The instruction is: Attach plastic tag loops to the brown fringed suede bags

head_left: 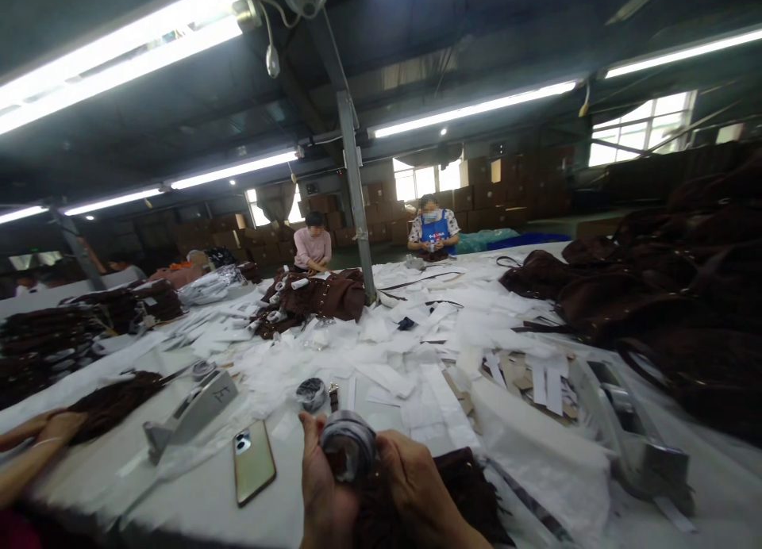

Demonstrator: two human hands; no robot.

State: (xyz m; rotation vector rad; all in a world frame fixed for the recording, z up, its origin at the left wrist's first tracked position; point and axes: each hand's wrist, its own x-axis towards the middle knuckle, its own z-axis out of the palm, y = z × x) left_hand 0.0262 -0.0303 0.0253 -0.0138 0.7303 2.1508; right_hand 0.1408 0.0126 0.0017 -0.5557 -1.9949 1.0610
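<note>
Left hand (327, 474) and right hand (417, 477) squeeze a grey roll (350, 446) between them. Brown cloth (470, 489) lies under the right hand. I see a phone (255, 463) beside the left hand.

Workshop: tape dispenser (194, 410), stacked cartons (485, 197)

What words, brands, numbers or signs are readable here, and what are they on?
Possibly "王", dark and slanted: on the tape dispenser left of the phone; I can't be certain.
White lettering: on the blue apron across the table; too small to read.
Phone and held roll: no lettering I can make out.
Nothing else is legible.
</note>
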